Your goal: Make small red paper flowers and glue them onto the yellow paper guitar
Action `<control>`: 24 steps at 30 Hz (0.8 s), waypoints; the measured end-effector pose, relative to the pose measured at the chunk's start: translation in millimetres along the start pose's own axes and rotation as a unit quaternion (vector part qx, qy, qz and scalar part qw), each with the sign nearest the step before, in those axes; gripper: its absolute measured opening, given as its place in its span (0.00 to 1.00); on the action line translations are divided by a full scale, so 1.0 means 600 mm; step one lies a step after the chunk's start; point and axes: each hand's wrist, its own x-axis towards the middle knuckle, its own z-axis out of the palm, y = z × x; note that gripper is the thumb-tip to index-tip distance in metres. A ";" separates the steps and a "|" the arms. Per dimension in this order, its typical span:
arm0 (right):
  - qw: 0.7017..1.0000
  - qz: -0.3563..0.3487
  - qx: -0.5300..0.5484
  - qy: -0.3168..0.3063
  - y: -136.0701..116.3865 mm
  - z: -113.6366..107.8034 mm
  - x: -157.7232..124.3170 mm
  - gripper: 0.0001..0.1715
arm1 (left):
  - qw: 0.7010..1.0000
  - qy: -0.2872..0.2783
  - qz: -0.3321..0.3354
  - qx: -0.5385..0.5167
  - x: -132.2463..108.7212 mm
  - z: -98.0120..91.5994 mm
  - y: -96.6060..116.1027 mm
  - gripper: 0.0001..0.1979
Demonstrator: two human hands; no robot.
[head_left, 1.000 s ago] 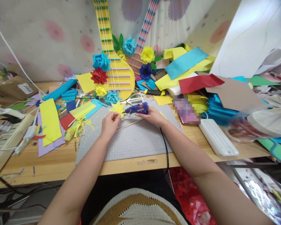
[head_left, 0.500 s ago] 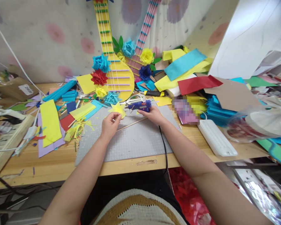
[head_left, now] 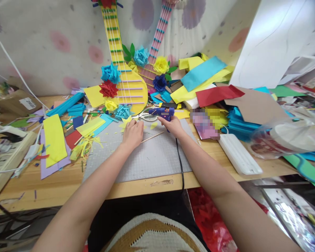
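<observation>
The yellow paper star (head_left: 126, 121) lies at the far left edge of the grey cutting mat (head_left: 149, 159), just above the middle of the frame, with only its points showing. The left hand (head_left: 133, 133) covers it palm-down with fingers bent, probably to keep the light paper flat. Whether the fingers pinch it or only press on it cannot be told. Just to the right, the right hand (head_left: 173, 126) is closed around the handle of the blue glue gun (head_left: 164, 112). The nozzle points left toward the star and is held clear of the mat, likely so the hot tip touches nothing. Its black cord (head_left: 180, 161) trails down over the table edge. A thin wooden stick (head_left: 152, 136) lies between the hands, and scissors (head_left: 145, 116) lie just beyond.
</observation>
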 end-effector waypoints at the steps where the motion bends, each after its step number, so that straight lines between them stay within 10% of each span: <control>1: 1.000 -0.001 -0.001 0.000 0.000 0.000 0.000 0.24 | 1.000 -0.004 0.005 0.012 -0.001 -0.003 -0.004 0.12; 14: 1.000 0.020 0.000 -0.006 -0.014 0.000 -0.009 0.26 | 0.998 0.029 -0.011 0.048 -0.070 -0.061 -0.113 0.09; 19: 1.000 0.020 0.008 0.007 -0.007 0.004 -0.006 0.23 | 0.988 0.006 -0.085 -0.127 -0.087 -0.081 -0.140 0.08; 24: 0.999 0.042 0.016 0.017 -0.011 0.005 -0.010 0.23 | 0.906 0.099 -0.213 -0.353 -0.075 -0.083 -0.131 0.10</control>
